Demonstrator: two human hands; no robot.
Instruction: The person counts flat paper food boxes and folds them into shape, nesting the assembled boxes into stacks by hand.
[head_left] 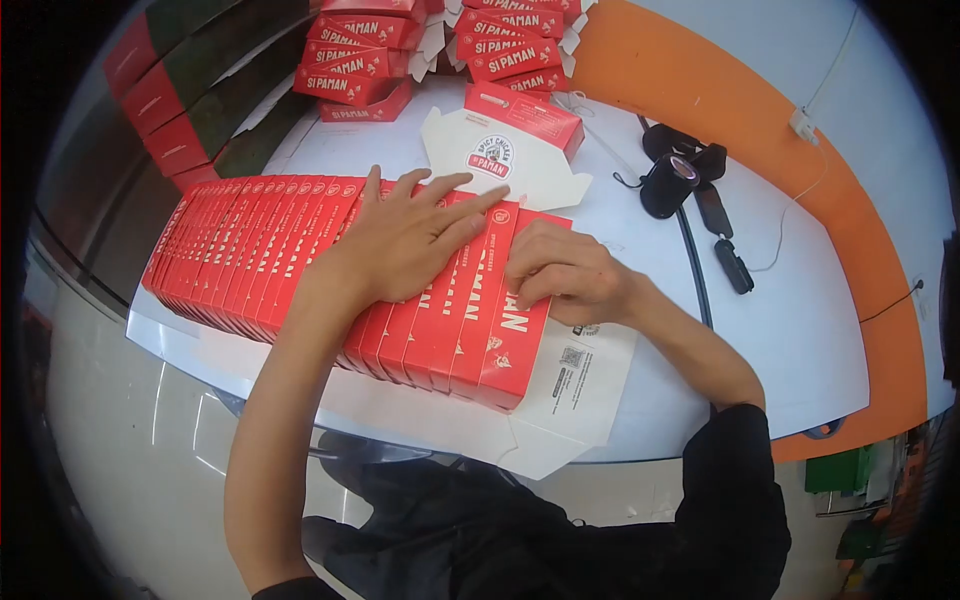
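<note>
A long row of red flattened boxes (430, 330) lies overlapping across the white table. My left hand (400, 235) rests on top of the row with its fingers spread. At the row's right end, my right hand (565, 270) has its fingers curled and pressed together over the last red carton; what they pinch, if anything, is hidden. Beneath that end, a white flap with a printed code (575, 385) sticks out towards the table's front edge. Just beyond the row lies an opened box with a white lid (540, 165) bearing a round logo.
Two stacks of red boxes, left (350, 60) and right (510, 50), stand at the back. More red boxes (165, 110) are piled at the far left. A black cylinder (668, 187), dark cases and a cable lie on the table's (790, 340) right side.
</note>
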